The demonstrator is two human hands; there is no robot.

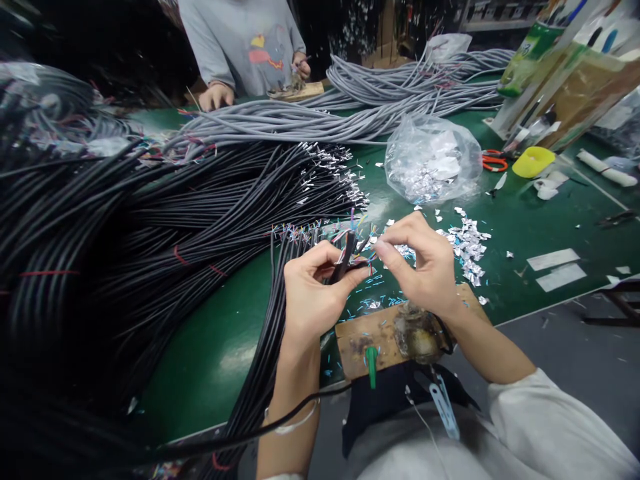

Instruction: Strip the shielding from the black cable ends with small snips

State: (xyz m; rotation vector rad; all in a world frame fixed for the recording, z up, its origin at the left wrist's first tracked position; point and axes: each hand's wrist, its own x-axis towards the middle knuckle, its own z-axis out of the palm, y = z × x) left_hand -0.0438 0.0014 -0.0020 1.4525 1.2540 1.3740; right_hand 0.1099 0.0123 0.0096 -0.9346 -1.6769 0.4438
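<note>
My left hand (314,288) is closed round the end of a black cable (343,259), whose thin coloured wires (361,248) fan out from the cut end. My right hand (421,261) pinches at those wires, thumb against forefinger, just to the right of the cable end. The exact wire between the fingertips is too small to make out. Beside my left hand lies a bundle of black cables (273,327) with coloured wire ends, running down past my left forearm. Under my hands is a wooden board (353,337) carrying a stained metal device (417,333) and a green lever (371,363).
Large stacks of black cables (165,220) fill the left. Grey cables (280,123) cross the back, before a co-worker in a grey top (245,47). A plastic bag of foil scraps (433,160), loose foil (470,250), orange-handled scissors (494,161) and a yellow object (533,162) lie right.
</note>
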